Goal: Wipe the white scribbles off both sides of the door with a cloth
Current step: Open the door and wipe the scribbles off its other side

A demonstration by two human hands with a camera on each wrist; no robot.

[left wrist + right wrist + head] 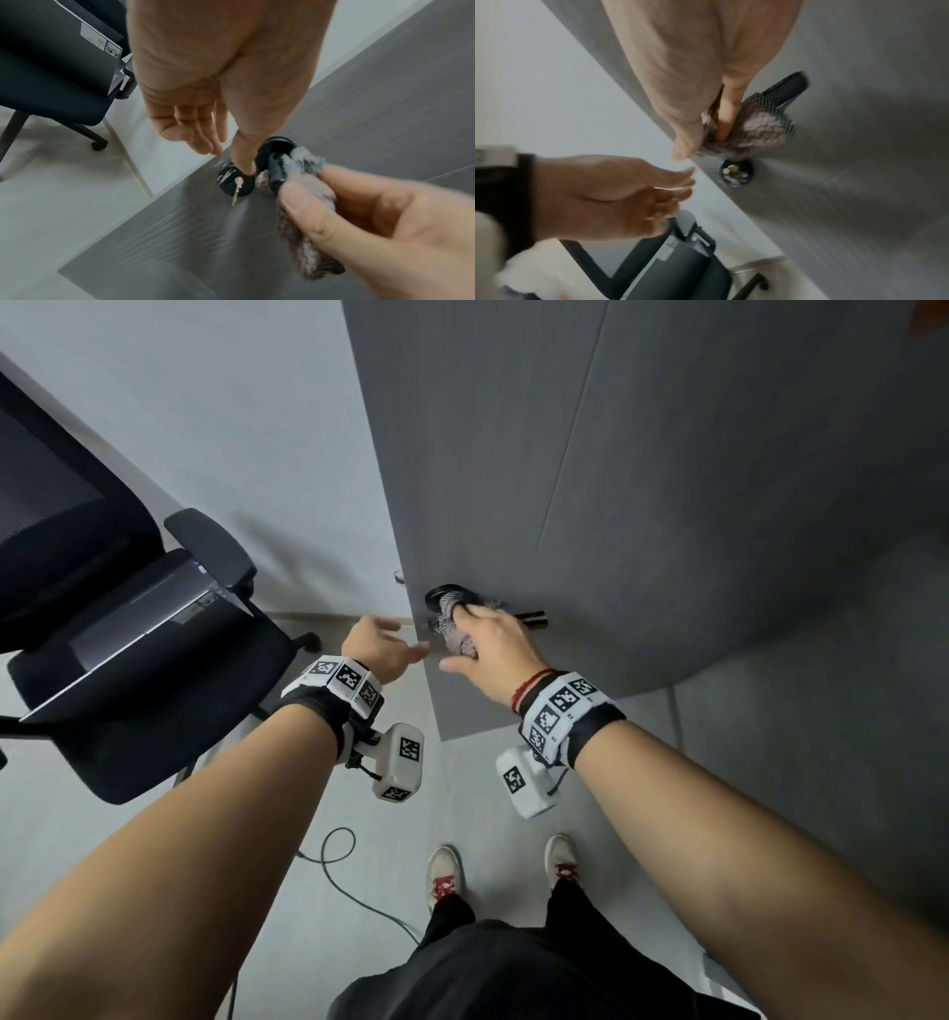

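The dark grey door (565, 480) stands in front of me, its free edge at the left. My right hand (477, 634) grips a grey fuzzy cloth (457, 636) bunched round the black lever handle (534, 621). In the left wrist view the cloth (303, 233) wraps the handle (276, 168), pinched by my right thumb. My left hand (395, 642) is open beside the door edge; one of its fingertips touches the black lock disc (228, 180), which bears white marks and holds a key (237, 187). The right wrist view shows the cloth (754, 130) above the lock (736, 174).
A black office chair (128, 685) with a flat grey device (154, 608) on its seat stands close at the left. A cable (339, 860) lies on the light floor near my shoes (447, 870). A pale wall (205, 428) runs behind the chair.
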